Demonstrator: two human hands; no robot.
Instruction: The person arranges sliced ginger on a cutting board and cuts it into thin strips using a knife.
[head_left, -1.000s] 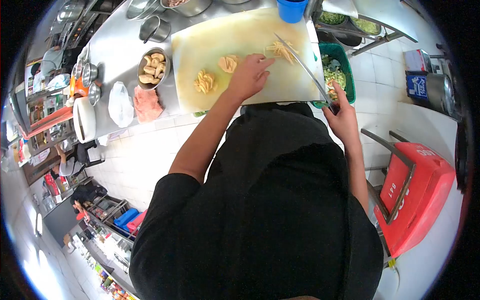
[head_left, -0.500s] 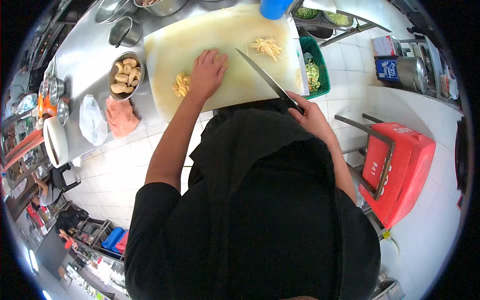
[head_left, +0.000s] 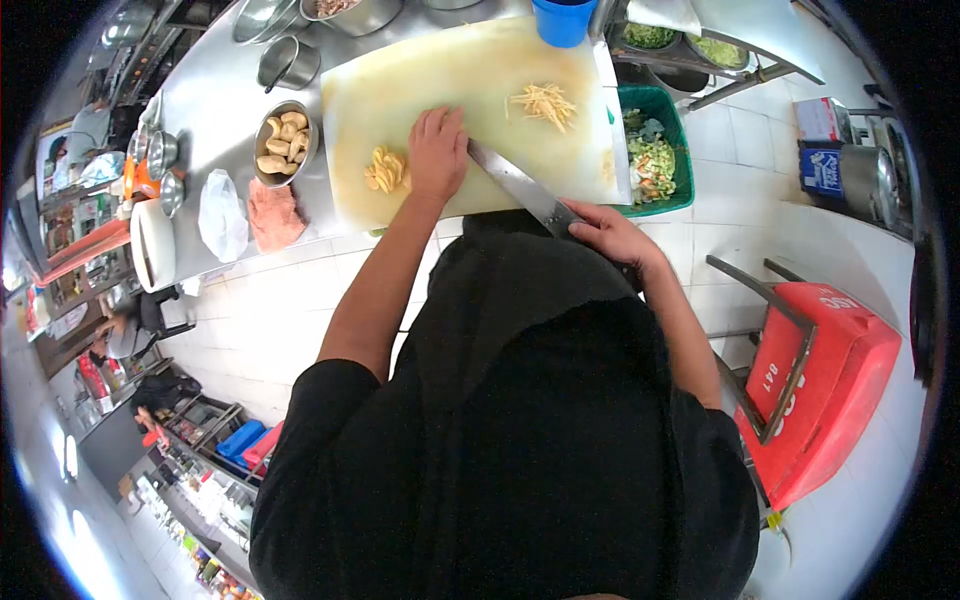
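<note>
gripping is done by the right hand [head_left: 612, 238], which is closed around the handle of the knife [head_left: 520, 187]; part of the handle is hidden. the blade is angled over the front edge of the board [head_left: 465, 65], its tip brought up close beside the left hand [head_left: 438, 158]. that hand is laid palm down on the board, fingers nearly together; whether anything is held beneath it cannot be told. the slices [head_left: 385, 170] are heaped just left of its wrist, and the shreds [head_left: 545, 105] are piled toward the board's far right.

the board is hemmed in: by the cup [head_left: 563, 24] at its far right corner, by the basket [head_left: 681, 130] of scraps [head_left: 650, 168] past its right edge, and by the bowl [head_left: 313, 150] of pale pieces [head_left: 290, 138] on its left. near that bowl are set the pot [head_left: 298, 68], the cloth [head_left: 274, 216] and the bag [head_left: 221, 217].
</note>
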